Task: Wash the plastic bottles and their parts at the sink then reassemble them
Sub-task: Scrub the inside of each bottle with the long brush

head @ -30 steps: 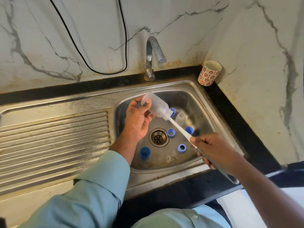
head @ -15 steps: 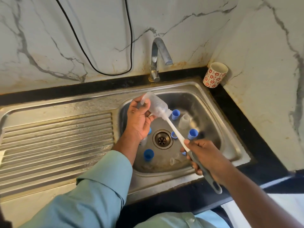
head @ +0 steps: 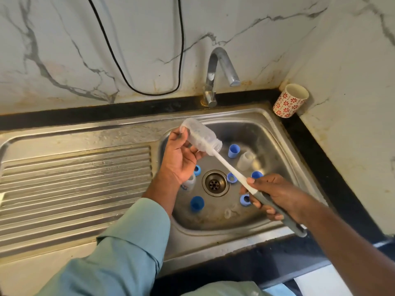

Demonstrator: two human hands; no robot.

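Note:
My left hand grips a clear plastic bottle tilted over the sink basin, its mouth facing lower right. My right hand holds the grey handle of a bottle brush; the white shaft runs up into the bottle's mouth, and the brush head is inside. On the basin floor lie several blue caps and rings, such as a blue cap and another blue cap. A clear bottle part and a small bottle partly hidden by my left wrist also sit there.
The drain is in the basin's middle. A steel tap stands behind the sink with no water running. A red-flowered cup stands at the back right corner. A ribbed draining board lies left. A black cable hangs on the wall.
My right hand has slid a little along the brush while the brush stays inside the bottle. The bottle in my left hand has barely shifted; the camera view moved slightly.

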